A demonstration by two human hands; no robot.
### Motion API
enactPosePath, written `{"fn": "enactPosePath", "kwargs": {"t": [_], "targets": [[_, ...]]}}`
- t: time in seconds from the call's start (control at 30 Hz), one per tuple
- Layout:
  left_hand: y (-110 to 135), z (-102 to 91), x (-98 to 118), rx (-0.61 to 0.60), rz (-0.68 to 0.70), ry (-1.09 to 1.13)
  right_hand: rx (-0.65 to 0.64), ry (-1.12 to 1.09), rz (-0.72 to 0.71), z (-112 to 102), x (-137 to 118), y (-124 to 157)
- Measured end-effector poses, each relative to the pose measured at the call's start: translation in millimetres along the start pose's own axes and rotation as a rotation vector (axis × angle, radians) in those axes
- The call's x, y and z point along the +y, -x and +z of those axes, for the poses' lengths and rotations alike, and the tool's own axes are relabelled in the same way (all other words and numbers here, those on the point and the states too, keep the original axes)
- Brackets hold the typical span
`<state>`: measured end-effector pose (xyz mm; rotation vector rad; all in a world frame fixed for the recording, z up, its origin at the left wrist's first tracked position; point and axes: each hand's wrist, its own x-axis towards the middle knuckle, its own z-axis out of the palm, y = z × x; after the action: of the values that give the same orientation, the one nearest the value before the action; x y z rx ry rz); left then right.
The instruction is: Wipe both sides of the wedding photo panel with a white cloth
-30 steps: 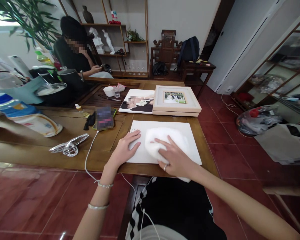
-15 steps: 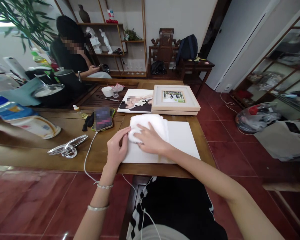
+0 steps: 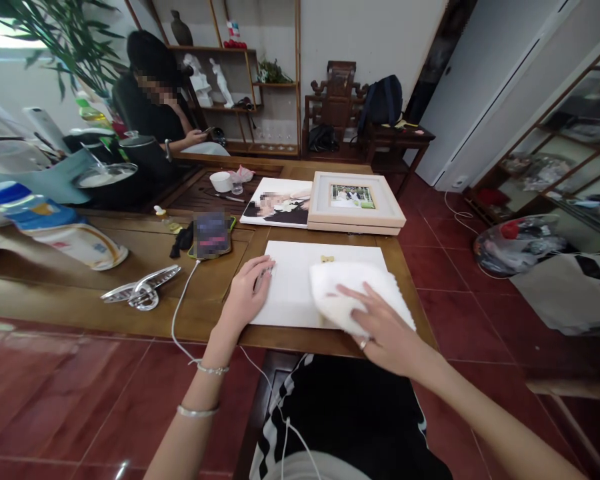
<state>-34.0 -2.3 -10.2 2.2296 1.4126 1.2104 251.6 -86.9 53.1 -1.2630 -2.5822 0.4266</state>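
A white flat panel (image 3: 300, 280) lies on the wooden table (image 3: 130, 280) right in front of me. My right hand (image 3: 385, 327) presses a folded white cloth (image 3: 353, 293) onto the panel's near right corner, fingers spread flat over it. At the panel's left edge rests my left hand (image 3: 247, 297), its fingers curled against the edge and holding the panel still. A small yellowish bit (image 3: 327, 259) sits near the panel's far edge.
Behind the panel lie a framed photo (image 3: 353, 203) and a photo print (image 3: 277, 203). A phone (image 3: 210, 235) on a white cable, a metal clip (image 3: 140, 293) and a large bag (image 3: 55, 230) lie to the left. A person sits across at the far left.
My right hand slid the cloth from the panel's far left corner to its near right corner. The left hand stayed at the left edge.
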Motion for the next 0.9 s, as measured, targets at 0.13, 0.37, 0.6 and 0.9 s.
{"fn": "enactPosePath", "kwargs": {"t": [0.13, 0.37, 0.6, 0.9], "targets": [[2.5, 1.9, -6.7, 0.062, -0.138, -0.088, 0.218, 0.198, 0.191, 8.4, 39.9, 5.7], [2.6, -1.4, -5.2, 0.045, -0.287, -0.042, 0.385, 0.106, 0.401, 13.6, 57.8, 9.3], [-3.6, -8.6, -1.7, 0.077, -0.571, 0.485, 0.408, -0.055, 0.348, 18.7, 59.4, 6.8], [-20.3, -25.4, 4.3, 0.027, -0.801, 1.023, 0.403, -0.095, 0.316, 20.6, 57.7, 4.0]]}}
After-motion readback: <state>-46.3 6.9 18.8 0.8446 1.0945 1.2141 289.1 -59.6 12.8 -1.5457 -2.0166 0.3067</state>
